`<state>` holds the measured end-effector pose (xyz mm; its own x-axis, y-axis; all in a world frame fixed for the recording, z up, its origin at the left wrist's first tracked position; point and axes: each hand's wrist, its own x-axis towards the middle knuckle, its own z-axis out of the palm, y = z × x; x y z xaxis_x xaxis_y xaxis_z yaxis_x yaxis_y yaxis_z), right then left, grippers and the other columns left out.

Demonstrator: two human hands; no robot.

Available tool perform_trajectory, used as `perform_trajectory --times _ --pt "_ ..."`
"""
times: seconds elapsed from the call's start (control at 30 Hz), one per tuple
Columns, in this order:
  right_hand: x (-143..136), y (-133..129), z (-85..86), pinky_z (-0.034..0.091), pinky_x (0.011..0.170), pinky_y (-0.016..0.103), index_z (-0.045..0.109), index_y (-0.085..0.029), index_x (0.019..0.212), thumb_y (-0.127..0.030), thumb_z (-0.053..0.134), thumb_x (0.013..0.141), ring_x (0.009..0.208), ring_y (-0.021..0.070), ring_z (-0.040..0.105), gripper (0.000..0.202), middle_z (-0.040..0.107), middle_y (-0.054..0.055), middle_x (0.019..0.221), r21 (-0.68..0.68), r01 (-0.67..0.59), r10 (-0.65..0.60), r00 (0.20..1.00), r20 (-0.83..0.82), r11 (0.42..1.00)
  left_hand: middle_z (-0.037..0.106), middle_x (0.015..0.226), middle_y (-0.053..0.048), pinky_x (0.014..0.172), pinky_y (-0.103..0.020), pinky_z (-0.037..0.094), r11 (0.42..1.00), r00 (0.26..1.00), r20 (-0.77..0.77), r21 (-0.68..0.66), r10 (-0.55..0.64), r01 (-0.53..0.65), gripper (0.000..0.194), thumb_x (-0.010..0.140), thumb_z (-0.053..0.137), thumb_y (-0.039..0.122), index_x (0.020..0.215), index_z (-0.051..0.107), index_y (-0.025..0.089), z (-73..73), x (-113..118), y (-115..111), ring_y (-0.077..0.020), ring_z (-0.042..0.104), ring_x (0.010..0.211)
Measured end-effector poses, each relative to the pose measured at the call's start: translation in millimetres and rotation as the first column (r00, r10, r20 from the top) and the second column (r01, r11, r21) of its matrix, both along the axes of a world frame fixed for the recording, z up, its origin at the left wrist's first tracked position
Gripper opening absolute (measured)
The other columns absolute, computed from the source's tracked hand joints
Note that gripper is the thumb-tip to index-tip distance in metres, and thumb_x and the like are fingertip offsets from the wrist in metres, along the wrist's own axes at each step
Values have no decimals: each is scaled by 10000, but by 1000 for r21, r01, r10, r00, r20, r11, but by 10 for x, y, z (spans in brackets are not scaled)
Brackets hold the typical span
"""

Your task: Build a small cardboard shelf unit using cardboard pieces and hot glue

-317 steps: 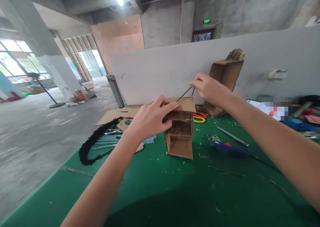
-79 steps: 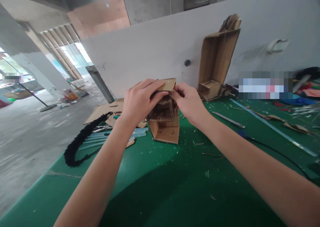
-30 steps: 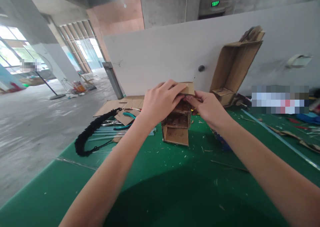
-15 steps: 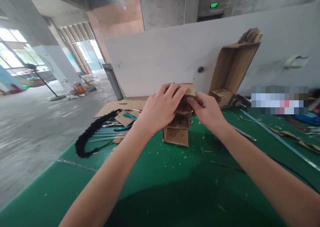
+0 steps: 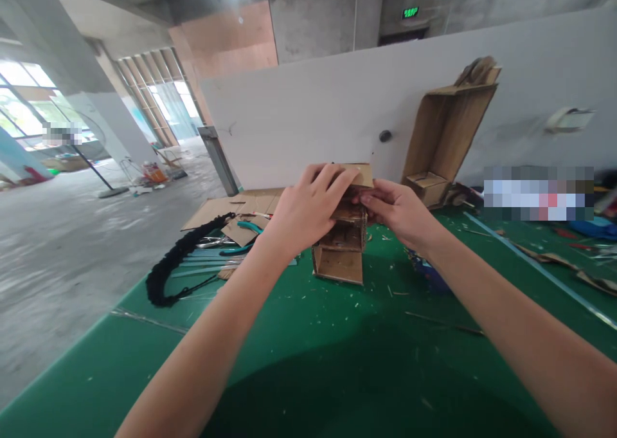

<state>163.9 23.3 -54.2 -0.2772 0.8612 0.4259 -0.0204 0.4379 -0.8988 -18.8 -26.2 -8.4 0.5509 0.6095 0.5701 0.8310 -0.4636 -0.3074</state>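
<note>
A small tiered cardboard structure (image 5: pixel 339 265) stands upright on the green table (image 5: pixel 308 348), with open shelf-like compartments facing me. My left hand (image 5: pixel 313 203) is wrapped over its upper left side, fingers curled across the top flap (image 5: pixel 364 174). On the right side, my right hand (image 5: pixel 393 209) pinches at the upper edge just under that flap; its thumb and forefinger are close together. What lies between those fingertips, if anything beyond the cardboard, is hidden.
Left of the structure lie a black fuzzy cord (image 5: pixel 166 271), teal-handled pliers (image 5: pixel 250 227), clear strips and flat cardboard (image 5: pixel 207 213). A taller cardboard piece (image 5: pixel 446 132) leans by the white partition (image 5: pixel 299 123). A long strip (image 5: pixel 540 264) lies at right.
My right hand has shifted slightly left at the upper edge, its fingers reaching further in under the flap. My left hand keeps its grip, and the structure stays nearly in place.
</note>
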Motion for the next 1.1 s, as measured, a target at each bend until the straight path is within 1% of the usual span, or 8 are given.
perform_trajectory --times 0.07,0.3,0.47,0.67,0.73,0.87,1.03,1.1 --pt "19 -5 21 444 556 252 658 -211 982 -405 709 736 672 122 562 317 682 27 891 -28 -29 29 999 -25 999 476 1360 -84 657 -265 548 1000 1000 2 -2 -6 6 686 712 525 59 1347 337 238 6 -1 -9 -257 406 1202" --pt "32 2 24 457 571 255 659 -211 980 -366 741 711 704 126 586 321 694 24 867 -73 -68 64 996 -63 995 473 1362 -72 644 -270 550 1000 1000 0 -6 -8 8 694 706 537 66 1346 333 239 6 -6 -8 -258 409 1195" --pt "5 21 6 460 570 265 660 -212 929 -351 738 712 714 139 596 269 679 8 794 -14 -33 32 997 -69 999 478 1360 -74 645 -275 550 1000 1000 -11 0 8 -8 681 710 532 65 1340 337 235 2 1 -5 -256 417 1185" --pt "-46 28 -9 476 583 295 635 -205 872 -312 695 745 689 143 579 176 635 -6 739 66 -25 30 997 -66 997 477 1363 -76 657 -282 553 1000 1000 -16 9 5 -5 677 709 528 60 1335 341 235 -2 -3 6 -262 416 1182" --pt "-55 23 -7 475 571 293 630 -202 863 -306 687 749 683 143 575 164 628 -6 733 72 -7 11 998 -59 997 476 1366 -77 645 -274 550 1000 1000 -22 11 10 -10 677 709 531 62 1336 342 232 -4 -3 8 -261 419 1179" --pt "-47 -8 26 456 503 265 637 -199 867 -310 697 729 651 140 568 187 633 2 732 32 31 -30 999 -35 999 467 1369 -72 650 -266 550 1000 999 -23 -5 26 -26 668 721 520 56 1336 335 237 6 1 -1 -257 414 1181" --pt "-28 -47 74 454 463 240 654 -205 891 -320 715 694 684 151 586 236 657 17 789 -58 18 -20 999 -27 998 448 1370 -79 688 -285 559 999 999 -21 -30 31 -31 675 727 519 62 1346 313 237 19 3 -10 -262 393 1196" --pt "-34 -47 75 452 454 235 652 -205 877 -324 716 691 667 143 579 230 655 16 784 -56 26 -28 999 -31 998 447 1369 -81 699 -292 559 999 1000 -17 -30 26 -26 681 726 523 67 1349 307 241 15 1 -8 -265 389 1199"
